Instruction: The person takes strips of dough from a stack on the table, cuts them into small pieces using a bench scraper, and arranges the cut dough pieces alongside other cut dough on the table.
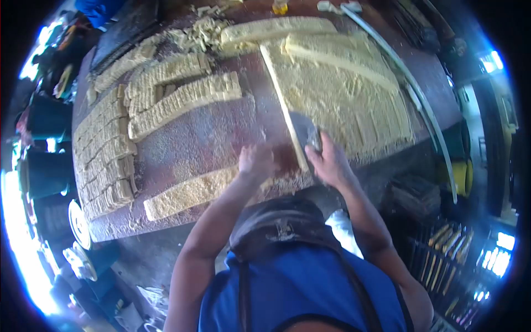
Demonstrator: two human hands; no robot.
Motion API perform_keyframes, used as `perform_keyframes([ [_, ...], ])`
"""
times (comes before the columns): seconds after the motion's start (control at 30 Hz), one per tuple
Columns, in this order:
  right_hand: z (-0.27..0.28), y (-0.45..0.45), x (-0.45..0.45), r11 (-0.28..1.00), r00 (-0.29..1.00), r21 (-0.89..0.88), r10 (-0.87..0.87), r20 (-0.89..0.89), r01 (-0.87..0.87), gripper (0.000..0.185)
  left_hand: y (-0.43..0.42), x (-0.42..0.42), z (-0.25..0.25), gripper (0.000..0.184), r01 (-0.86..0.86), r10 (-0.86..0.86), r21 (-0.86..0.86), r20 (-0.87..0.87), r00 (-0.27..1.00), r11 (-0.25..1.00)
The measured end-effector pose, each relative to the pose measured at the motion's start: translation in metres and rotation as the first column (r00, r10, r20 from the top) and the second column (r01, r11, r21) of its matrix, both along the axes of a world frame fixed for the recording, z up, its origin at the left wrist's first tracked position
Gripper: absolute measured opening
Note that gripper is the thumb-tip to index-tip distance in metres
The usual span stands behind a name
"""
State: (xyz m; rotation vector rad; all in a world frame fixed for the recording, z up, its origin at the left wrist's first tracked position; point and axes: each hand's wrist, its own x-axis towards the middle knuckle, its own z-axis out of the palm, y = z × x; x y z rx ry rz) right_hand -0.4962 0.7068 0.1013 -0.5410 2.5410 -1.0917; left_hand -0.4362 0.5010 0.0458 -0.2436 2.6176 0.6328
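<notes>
My right hand (333,163) is wrapped round a broad-bladed knife (303,128), its grey blade lying along the near part of a long pale strip (279,94). To the strip's right spreads a large yellowish, dough-like slab (345,94) with a crumbly surface and cut lines along its near side. My left hand (257,162) hovers over or rests on the table left of the strip; motion blurs its fingers, and I cannot tell whether they touch anything. Left of that hand, a thick crumb-covered bar (191,193) lies along the table's near edge.
Rows of sliced pieces (105,152) cover the table's left side, with more sliced bars (185,102) beside them. Loose scraps (202,34) are heaped at the back. A long thin pale strip (412,83) curves past the right edge. A dark rack (442,249) stands at lower right.
</notes>
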Motion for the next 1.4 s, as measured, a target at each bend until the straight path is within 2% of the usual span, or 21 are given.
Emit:
perform_keyframes([
  [0.03,-0.015,0.012,-0.003,0.996,0.999,-0.079,0.043,-0.026,-0.045,0.042,0.006,-0.007,-0.015,0.036,0.082,-0.087,-0.101,-0.047,0.995,0.991],
  [0.17,-0.005,0.039,-0.005,0.955,0.959,-0.231,0.123,-0.254,-0.184,0.035,-0.012,-0.015,-0.036,0.028,0.103,-0.098,0.03,-0.134,0.986,0.994],
  [0.23,-0.001,0.054,-0.004,0.965,0.989,-0.222,0.132,-0.062,-0.142,0.034,-0.022,-0.028,-0.02,0.027,0.165,-0.142,0.093,-0.217,0.966,0.982],
  [0.33,-0.005,0.071,-0.004,0.973,0.992,-0.198,0.115,-0.043,-0.121,0.032,-0.04,-0.06,0.018,0.028,-0.216,0.217,0.475,0.053,0.975,0.853],
  [0.4,-0.002,0.069,-0.004,0.971,0.993,-0.212,0.106,-0.051,-0.114,0.032,-0.076,-0.095,-0.01,0.03,-0.341,0.385,0.48,0.007,0.923,0.808],
  [0.47,0.01,0.067,0.001,0.994,0.973,-0.107,0.054,0.226,-0.03,0.038,-0.096,-0.107,0.027,0.033,-0.365,0.42,0.454,-0.021,0.908,0.813],
  [0.53,0.001,0.061,0.005,0.99,0.976,-0.127,0.085,0.2,-0.06,0.04,-0.101,-0.132,0.094,0.039,-0.768,0.793,0.361,0.112,0.599,0.529],
  [0.57,-0.003,0.058,0.011,0.986,0.978,-0.146,0.111,0.178,-0.085,0.041,-0.123,-0.134,0.098,0.041,-0.559,0.735,0.568,-0.124,0.667,0.604],
  [0.6,-0.002,0.053,0.017,0.989,0.976,-0.13,0.094,0.199,-0.069,0.041,-0.145,-0.15,0.101,0.042,-0.627,0.848,0.626,-0.108,0.519,0.464],
  [0.63,0.003,0.044,0.022,0.986,0.984,-0.129,0.118,0.134,-0.101,0.042,-0.159,-0.155,0.106,0.049,-0.375,0.851,0.812,-0.258,0.458,0.448],
  [0.67,0.004,0.034,0.031,0.984,0.987,-0.123,0.14,0.082,-0.129,0.043,-0.164,-0.165,0.115,0.079,-0.39,0.902,0.829,-0.281,0.328,0.4],
  [0.7,0.002,0.024,0.038,0.982,0.978,-0.08,0.159,-0.136,-0.171,0.043,-0.164,-0.158,0.116,0.073,-0.339,0.767,0.69,-0.547,0.336,0.64],
  [0.73,0.007,0.012,0.046,0.992,0.989,0.001,0.125,-0.084,-0.125,0.041,-0.164,-0.152,0.116,0.066,-0.314,0.571,0.487,-0.767,0.293,0.815],
  [0.77,0.011,-0.002,0.05,0.993,0.996,0.083,0.084,-0.044,-0.08,0.039,-0.162,-0.142,0.097,0.057,-0.253,0.353,0.283,-0.887,0.298,0.925],
  [0.83,-0.017,-0.026,0.064,0.988,0.997,0.153,0.035,-0.065,-0.025,0.036,-0.132,-0.094,0.084,0.044,-0.203,0.295,0.256,-0.403,0.866,0.945],
  [0.87,-0.027,-0.036,0.064,0.979,0.992,0.202,0.011,-0.124,0.015,0.034,-0.1,-0.067,0.106,0.034,-0.225,0.229,0.181,0.0,0.973,0.957],
  [0.93,-0.027,-0.048,0.067,0.956,0.997,0.289,-0.037,-0.066,0.054,0.033,-0.094,-0.013,0.039,0.03,0.138,-0.09,0.346,-0.152,0.984,0.928],
  [1.03,0.011,-0.067,0.081,0.911,0.994,0.402,-0.109,0.014,0.094,0.031,-0.077,0.032,0.02,0.032,0.18,-0.13,0.395,-0.151,0.98,0.901],
  [1.1,0.026,-0.079,0.107,0.952,0.993,0.283,-0.101,-0.059,0.114,0.031,-0.073,0.052,0.01,0.032,0.184,-0.085,0.336,-0.289,0.953,0.924],
  [1.17,0.025,-0.09,0.127,0.95,0.992,0.29,-0.096,-0.083,0.116,0.03,-0.073,0.054,0.004,0.029,0.154,-0.046,0.379,-0.279,0.959,0.913],
  [1.4,0.034,-0.104,0.134,0.908,0.986,0.417,-0.095,0.137,0.03,0.027,-0.072,0.049,0.006,0.021,0.172,-0.04,0.42,-0.305,0.951,0.891],
])
